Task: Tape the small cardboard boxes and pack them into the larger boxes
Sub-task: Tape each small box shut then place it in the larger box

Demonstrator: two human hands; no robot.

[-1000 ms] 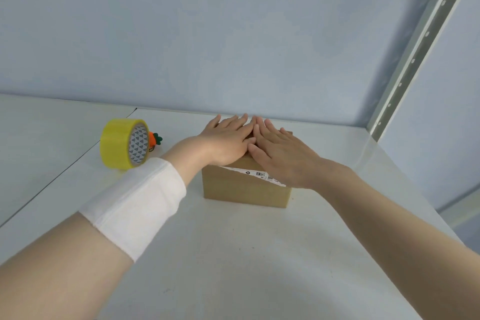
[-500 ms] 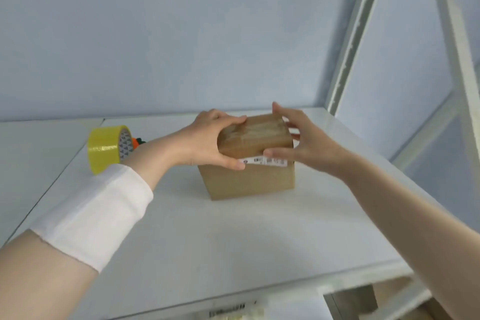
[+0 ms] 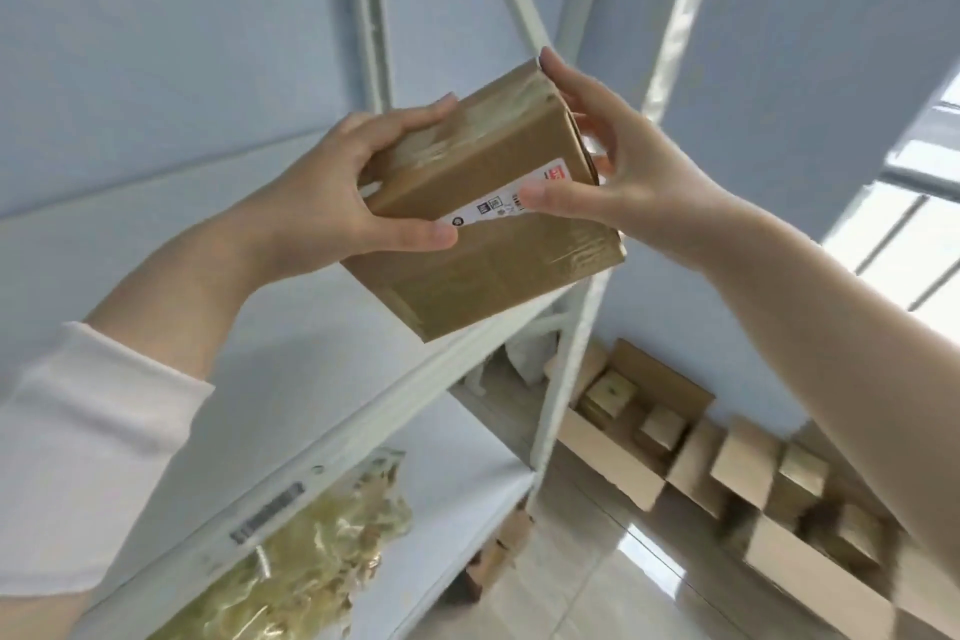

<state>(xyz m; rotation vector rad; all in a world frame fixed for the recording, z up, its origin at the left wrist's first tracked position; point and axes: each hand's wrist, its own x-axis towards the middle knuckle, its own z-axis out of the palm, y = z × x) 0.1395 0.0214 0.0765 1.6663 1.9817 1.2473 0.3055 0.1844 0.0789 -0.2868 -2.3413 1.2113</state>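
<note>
Head view: the small cardboard box (image 3: 483,203) is now lifted clear of the white shelf (image 3: 322,359), where half a second ago it was only being gripped on the surface, and a second ago pressed flat under both palms. It is held tilted in mid-air, clear tape visible over its top and down one end, a white label on its near face. It is grasped by the left hand (image 3: 332,192) at its left end, thumb below the label, fingers over the top. The right end is clasped by the right hand (image 3: 618,177), thumb on the label.

The view has swung right and down; the tape roll is no longer seen. Open larger boxes (image 3: 691,463) on the floor, already holding small boxes, are now in view, well apart from the held box. Taping is judged finished for this box; packing is judged next.
</note>
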